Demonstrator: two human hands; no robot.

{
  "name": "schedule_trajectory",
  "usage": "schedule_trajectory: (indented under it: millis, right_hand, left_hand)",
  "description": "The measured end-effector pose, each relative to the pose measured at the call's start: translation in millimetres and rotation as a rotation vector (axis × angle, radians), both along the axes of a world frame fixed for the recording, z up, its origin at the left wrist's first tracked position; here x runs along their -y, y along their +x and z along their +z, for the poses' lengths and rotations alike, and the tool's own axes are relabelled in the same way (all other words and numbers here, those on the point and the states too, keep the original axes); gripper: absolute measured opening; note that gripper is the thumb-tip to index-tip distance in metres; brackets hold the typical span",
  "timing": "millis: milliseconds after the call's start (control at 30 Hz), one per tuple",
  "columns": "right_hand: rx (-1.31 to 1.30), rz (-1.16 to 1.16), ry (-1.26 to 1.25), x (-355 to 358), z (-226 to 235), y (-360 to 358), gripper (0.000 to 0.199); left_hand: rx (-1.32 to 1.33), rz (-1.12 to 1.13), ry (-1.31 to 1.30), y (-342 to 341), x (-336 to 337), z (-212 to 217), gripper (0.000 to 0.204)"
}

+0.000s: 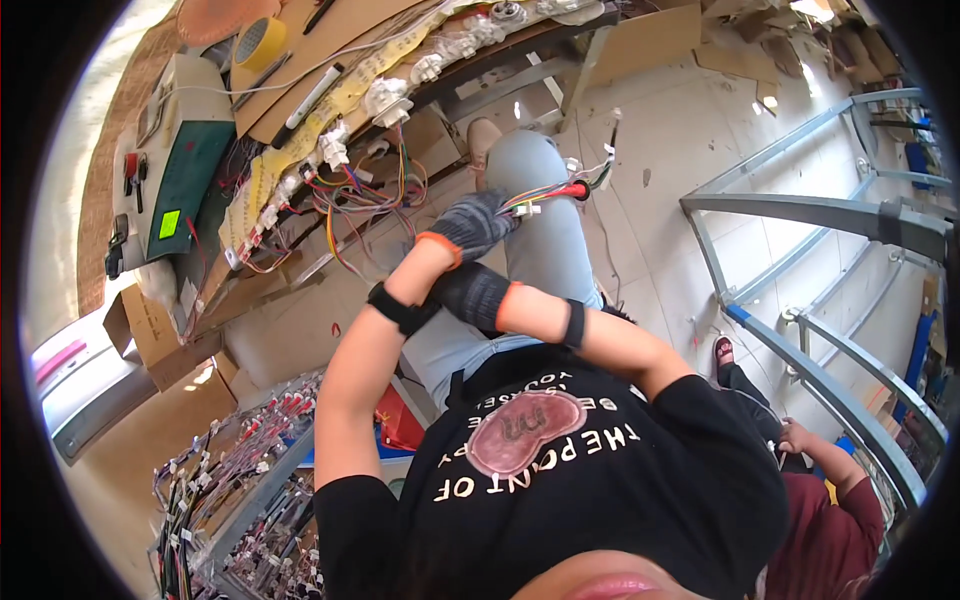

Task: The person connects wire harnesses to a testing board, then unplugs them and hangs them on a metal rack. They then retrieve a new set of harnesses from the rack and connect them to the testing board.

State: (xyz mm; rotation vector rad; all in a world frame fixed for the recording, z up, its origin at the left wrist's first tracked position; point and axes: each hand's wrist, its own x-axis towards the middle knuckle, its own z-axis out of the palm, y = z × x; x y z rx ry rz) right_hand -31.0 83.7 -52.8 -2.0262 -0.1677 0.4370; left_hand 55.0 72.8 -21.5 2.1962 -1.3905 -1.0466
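Note:
Both hands wear dark grey knitted gloves with orange cuffs, and the arms cross over my lap. My left hand point(474, 226) is closed around a wire harness point(540, 196) of thin multicoloured wires. From that hand the harness runs right across my jeans leg, with a red band point(576, 190) and small white connectors point(527, 209) along it. Just below the left wrist lies my right hand point(474, 296), its fingers hidden behind the left forearm. More loose coloured wires point(350, 200) hang between the bench and my hands.
A bench edge with yellow tape point(322, 118) holds a row of white connectors point(385, 100), a marker point(313, 96) and a green-fronted device point(188, 185). Bundled harnesses point(215, 480) fill a rack at lower left. At right stand a metal frame point(820, 210) and another person point(825, 500).

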Motion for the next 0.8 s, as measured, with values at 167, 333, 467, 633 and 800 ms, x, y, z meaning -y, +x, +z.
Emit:
schedule_trajectory:
  millis: [167,333,467,633,800]
  right_hand:
    - [0.210,-0.689,-0.226,169,26,-79,0.025]
    - [-0.094,-0.709,-0.155,213,-27,-64,0.041]
    - [0.269,-0.896,-0.362,212,-12,-42,0.030]
    - [0.150,-0.929,0.712,203,51,18,0.030]
    - [0.292,-0.892,0.765,196,56,60,0.022]
  left_hand:
    - [0.012,0.148,-0.280,-21,-45,1,0.033]
    - [-0.366,0.482,-0.119,-29,-44,19,0.026]
    - [-0.137,0.496,-0.401,-31,-24,13,0.024]
    - [-0.392,0.758,-0.723,-31,2,21,0.022]
    - [-1.109,0.966,-0.567,-17,10,48,0.036]
